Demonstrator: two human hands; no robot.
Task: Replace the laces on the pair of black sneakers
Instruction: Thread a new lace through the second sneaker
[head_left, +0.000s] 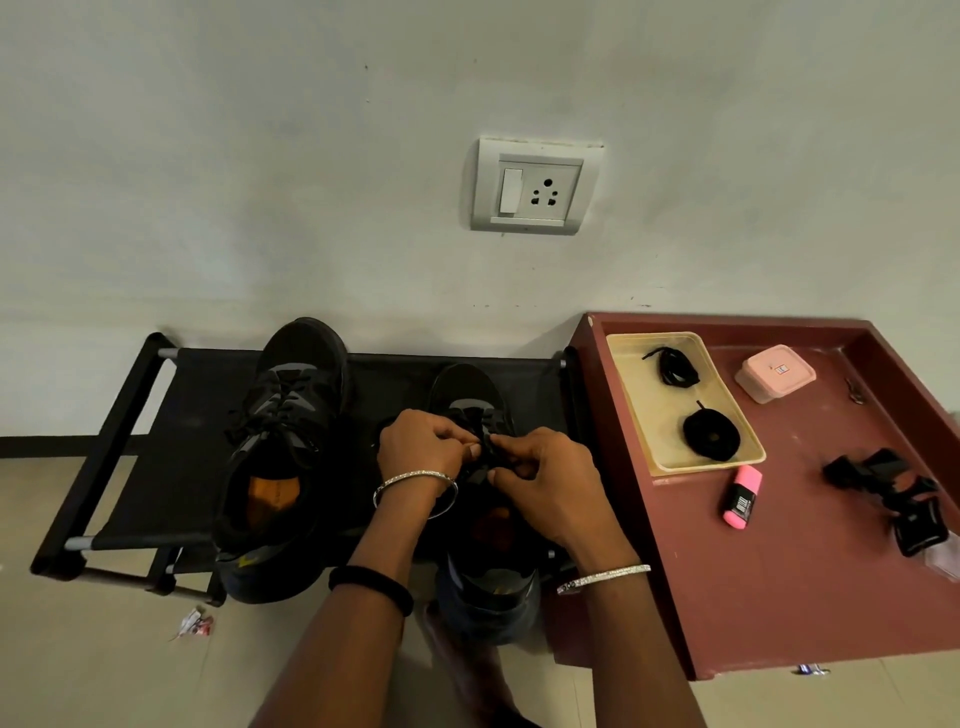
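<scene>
Two black sneakers stand on a black fabric shoe rack (197, 395). The left sneaker (283, 447) is laced, its orange insole showing. Over the right sneaker (470, 395) both hands meet at the lacing. My left hand (421, 447) pinches a black lace (485, 447) with thumb and fingers. My right hand (540, 478) pinches the same lace from the other side. The hands hide most of the eyelets. Two coiled black laces, one (675, 366) at the back and one (710, 434) in front, lie in a beige tray (639, 410) to the right.
A maroon table (789, 571) stands to the right with a pink lidded box (774, 374), a pink highlighter (743, 498) and black plastic clips (888, 488). A wall socket (535, 186) is above. A scrap wrapper (195, 623) lies on the tiled floor.
</scene>
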